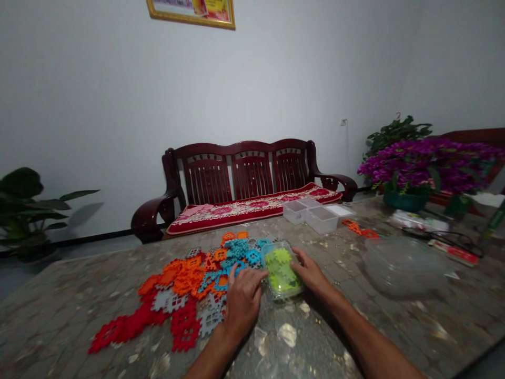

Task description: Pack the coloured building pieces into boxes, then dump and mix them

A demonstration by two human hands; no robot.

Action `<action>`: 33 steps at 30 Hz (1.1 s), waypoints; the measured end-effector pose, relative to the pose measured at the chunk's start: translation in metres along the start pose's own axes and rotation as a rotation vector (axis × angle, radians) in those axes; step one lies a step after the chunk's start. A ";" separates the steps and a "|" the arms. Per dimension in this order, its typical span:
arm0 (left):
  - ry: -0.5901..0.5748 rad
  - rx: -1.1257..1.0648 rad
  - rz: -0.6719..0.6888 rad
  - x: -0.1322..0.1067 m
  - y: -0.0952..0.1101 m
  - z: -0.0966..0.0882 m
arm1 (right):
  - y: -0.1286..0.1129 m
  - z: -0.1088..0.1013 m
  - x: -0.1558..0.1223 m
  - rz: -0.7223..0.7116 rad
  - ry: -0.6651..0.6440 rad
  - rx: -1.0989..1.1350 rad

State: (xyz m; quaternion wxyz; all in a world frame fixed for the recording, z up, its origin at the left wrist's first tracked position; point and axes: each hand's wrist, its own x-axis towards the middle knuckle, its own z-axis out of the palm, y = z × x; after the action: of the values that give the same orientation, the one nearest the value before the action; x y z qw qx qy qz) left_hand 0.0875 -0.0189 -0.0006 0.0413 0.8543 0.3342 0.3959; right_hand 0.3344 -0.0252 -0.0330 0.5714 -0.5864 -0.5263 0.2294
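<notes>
Container (282,294) of lime-green interlocking tiles (281,263), on tabletop (288,342).
Right hand (310,269) holds its side; left hand (244,295) thumb touches opposite side, finger grip unclear.

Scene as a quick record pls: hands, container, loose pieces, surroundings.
left hand: at the container's left side, beside the loose pieces
right hand: against the container's right side; grip unclear
container: clear plastic, on the table, between the hands; lid on or off unclear
contents: green pieces
loose pieces: red, orange, blue, gray; heaped left of the container
table, right side: orange pieces, purple flowers in a green pot
background: dark wooden bench, red patterned cover
</notes>
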 end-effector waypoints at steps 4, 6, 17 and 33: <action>0.003 0.132 0.090 0.001 -0.003 0.000 | -0.006 0.001 -0.002 0.108 -0.037 0.126; 0.019 0.169 0.121 0.002 -0.005 -0.001 | -0.012 0.001 -0.003 0.091 -0.055 0.185; 0.000 0.044 0.376 0.010 -0.026 -0.016 | -0.034 0.023 0.002 0.055 -0.130 0.271; 0.078 0.048 0.131 0.010 -0.037 -0.019 | -0.056 -0.002 -0.024 -0.886 -0.251 -0.380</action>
State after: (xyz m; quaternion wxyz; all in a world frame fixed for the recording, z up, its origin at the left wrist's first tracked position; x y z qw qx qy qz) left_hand 0.0583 0.0121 0.0067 -0.0185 0.8590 0.2883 0.4227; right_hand 0.3078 -0.0589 0.0102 0.4290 -0.3682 -0.8222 -0.0665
